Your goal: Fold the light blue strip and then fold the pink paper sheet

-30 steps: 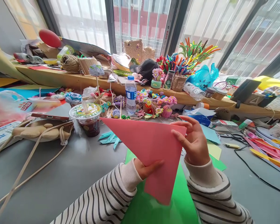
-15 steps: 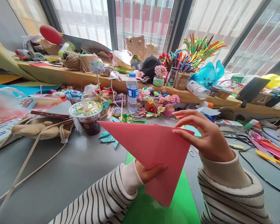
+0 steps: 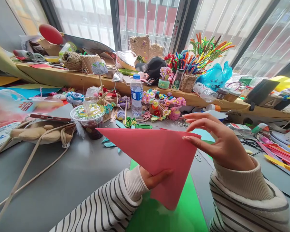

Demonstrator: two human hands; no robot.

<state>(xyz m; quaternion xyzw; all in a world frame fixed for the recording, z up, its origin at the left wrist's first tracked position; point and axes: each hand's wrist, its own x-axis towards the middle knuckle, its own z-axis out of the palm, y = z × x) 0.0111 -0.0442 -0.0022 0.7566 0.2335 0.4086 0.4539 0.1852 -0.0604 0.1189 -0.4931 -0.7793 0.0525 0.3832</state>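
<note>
A folded sheet of pink paper [image 3: 157,148] is held up before me, its long point reaching left and its lower end hanging down. My left hand [image 3: 156,178] grips it from below, thumb across the front and the other fingers hidden behind. At the upper right edge, my right hand [image 3: 215,138] pinches the paper between thumb and fingertips. Beneath lies a green sheet [image 3: 190,212] on the grey table [image 3: 87,180].
A lidded drink cup [image 3: 88,117] stands at left beside a bag [image 3: 41,133] with a phone [image 3: 50,118] on it. Behind the paper are a water bottle [image 3: 136,96] and crocheted flowers [image 3: 164,104]. Scissors [image 3: 250,142] and coloured strips [image 3: 280,149] lie at right.
My right hand has shifted slightly right along the paper's top edge. The paper's left point has moved a little left and down. My left hand keeps its hold.
</note>
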